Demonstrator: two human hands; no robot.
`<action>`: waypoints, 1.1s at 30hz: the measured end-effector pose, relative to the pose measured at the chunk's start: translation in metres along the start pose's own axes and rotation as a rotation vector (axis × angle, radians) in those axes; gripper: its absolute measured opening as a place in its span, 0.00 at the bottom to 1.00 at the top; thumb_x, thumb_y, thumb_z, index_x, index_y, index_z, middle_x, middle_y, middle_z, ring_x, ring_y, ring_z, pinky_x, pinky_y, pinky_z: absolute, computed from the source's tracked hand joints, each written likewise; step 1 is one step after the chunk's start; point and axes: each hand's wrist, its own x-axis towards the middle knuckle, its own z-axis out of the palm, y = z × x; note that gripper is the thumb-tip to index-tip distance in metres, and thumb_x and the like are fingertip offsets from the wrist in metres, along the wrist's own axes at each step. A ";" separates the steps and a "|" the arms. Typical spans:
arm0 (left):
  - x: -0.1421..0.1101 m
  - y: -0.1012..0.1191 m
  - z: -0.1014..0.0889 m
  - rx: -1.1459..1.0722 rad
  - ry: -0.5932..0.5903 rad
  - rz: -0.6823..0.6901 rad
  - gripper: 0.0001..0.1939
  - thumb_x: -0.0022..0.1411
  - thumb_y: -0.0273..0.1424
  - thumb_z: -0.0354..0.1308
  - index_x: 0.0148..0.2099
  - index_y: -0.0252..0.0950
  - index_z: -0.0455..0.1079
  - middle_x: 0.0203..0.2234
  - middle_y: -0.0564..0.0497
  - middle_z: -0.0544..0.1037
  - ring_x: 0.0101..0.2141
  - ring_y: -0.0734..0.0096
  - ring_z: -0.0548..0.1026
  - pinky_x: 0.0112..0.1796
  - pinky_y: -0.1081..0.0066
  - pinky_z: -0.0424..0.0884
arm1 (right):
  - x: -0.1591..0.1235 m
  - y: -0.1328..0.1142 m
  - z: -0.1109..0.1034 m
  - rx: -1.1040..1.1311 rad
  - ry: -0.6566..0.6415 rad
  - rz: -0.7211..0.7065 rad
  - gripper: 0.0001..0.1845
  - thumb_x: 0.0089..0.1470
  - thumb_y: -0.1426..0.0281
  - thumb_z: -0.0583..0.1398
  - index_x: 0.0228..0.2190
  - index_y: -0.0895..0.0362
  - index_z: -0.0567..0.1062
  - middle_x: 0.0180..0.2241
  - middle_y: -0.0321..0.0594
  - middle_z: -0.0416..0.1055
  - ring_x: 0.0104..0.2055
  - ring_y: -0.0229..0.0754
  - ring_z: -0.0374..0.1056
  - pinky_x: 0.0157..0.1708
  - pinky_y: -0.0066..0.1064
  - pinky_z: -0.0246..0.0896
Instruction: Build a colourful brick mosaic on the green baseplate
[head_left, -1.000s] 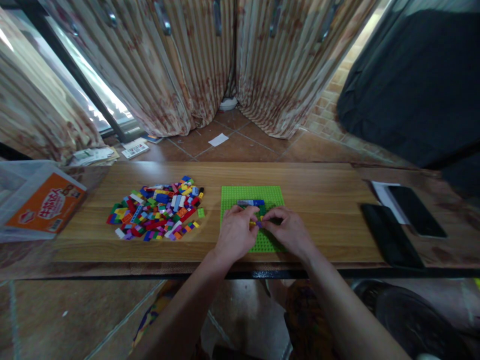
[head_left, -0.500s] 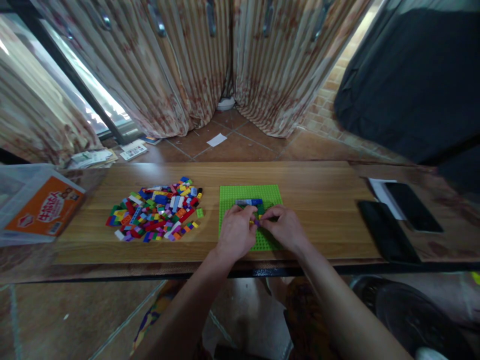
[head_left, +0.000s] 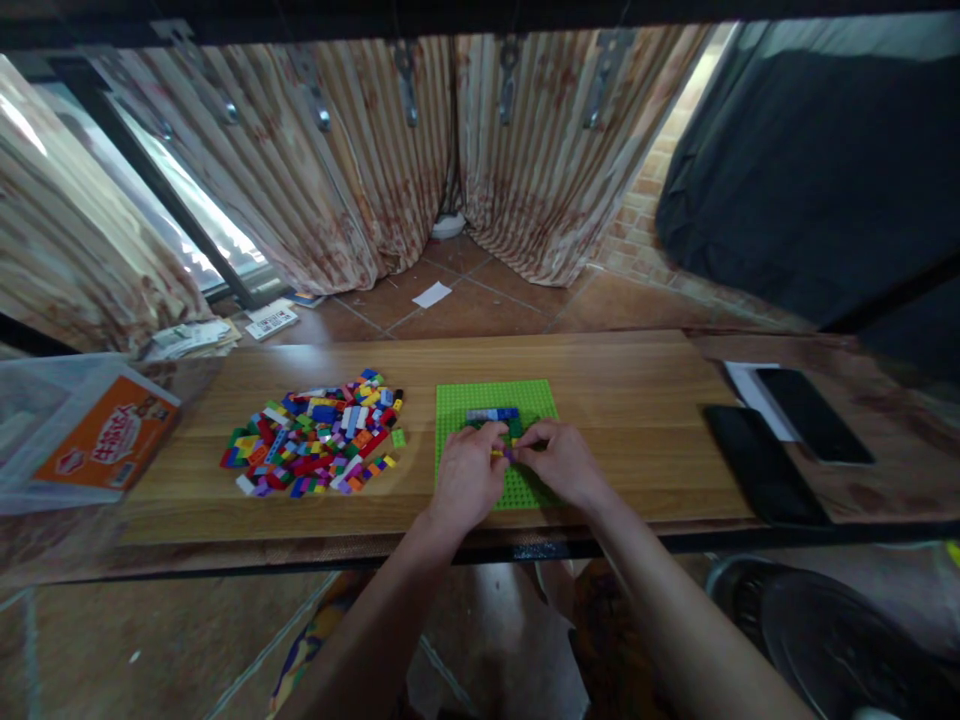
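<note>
A green studded baseplate (head_left: 450, 398) lies on the wooden board in front of me. On it, a row of grey, light blue and dark blue building bricks (head_left: 493, 414) runs along the far side, with dark green bricks (head_left: 515, 428) coming down from its right end. My left hand (head_left: 471, 472) rests over the plate, fingers bent and closed on bricks largely hidden beneath them. From the right, my right hand (head_left: 561, 463) pinches at a small purple brick (head_left: 508, 454), its fingertips nearly meeting those of the left. Bits of yellow show between the fingertips.
Left of the plate spreads a pile of mixed building bricks (head_left: 319, 435), with one light green brick (head_left: 398, 438) at its edge. A clear plastic box (head_left: 67, 390) with an orange label stands far left. Two dark flat devices (head_left: 765, 465) and white paper (head_left: 742, 380) lie at right.
The view has tilted up slightly, so the board sits a little lower in it. Both hands stay together over the same spot on the plate, with only slight finger movement.
</note>
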 end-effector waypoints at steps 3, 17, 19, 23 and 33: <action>-0.003 -0.004 -0.005 -0.051 -0.007 0.054 0.21 0.58 0.21 0.59 0.54 0.38 0.68 0.42 0.49 0.80 0.45 0.60 0.75 0.52 0.56 0.67 | 0.000 0.005 -0.003 0.119 0.014 -0.001 0.05 0.44 0.66 0.64 0.23 0.53 0.79 0.28 0.37 0.77 0.33 0.41 0.71 0.36 0.33 0.63; 0.012 -0.043 -0.031 -0.301 0.222 -0.280 0.14 0.58 0.23 0.57 0.47 0.33 0.72 0.33 0.47 0.81 0.35 0.66 0.79 0.39 0.67 0.74 | -0.006 -0.009 0.001 0.246 0.067 0.095 0.11 0.45 0.59 0.64 0.27 0.55 0.79 0.27 0.38 0.76 0.28 0.41 0.68 0.32 0.34 0.61; 0.009 -0.038 -0.031 -0.290 0.163 -0.303 0.14 0.56 0.23 0.58 0.46 0.33 0.72 0.30 0.49 0.80 0.32 0.66 0.78 0.36 0.68 0.73 | -0.007 -0.012 0.006 0.197 0.039 0.084 0.10 0.45 0.61 0.64 0.27 0.54 0.79 0.28 0.37 0.76 0.30 0.42 0.69 0.34 0.34 0.62; 0.003 -0.027 -0.032 -0.266 0.071 -0.328 0.13 0.54 0.26 0.61 0.44 0.34 0.72 0.28 0.51 0.79 0.29 0.67 0.77 0.31 0.70 0.71 | -0.008 -0.015 0.010 0.106 0.029 0.056 0.06 0.46 0.64 0.63 0.26 0.53 0.78 0.29 0.37 0.76 0.31 0.42 0.70 0.35 0.35 0.63; 0.001 -0.017 -0.026 -0.069 -0.004 -0.338 0.16 0.54 0.31 0.61 0.46 0.37 0.70 0.30 0.52 0.79 0.32 0.64 0.77 0.34 0.67 0.69 | -0.007 -0.013 0.011 0.064 0.020 0.053 0.07 0.46 0.64 0.62 0.26 0.54 0.78 0.29 0.37 0.75 0.32 0.42 0.70 0.36 0.35 0.63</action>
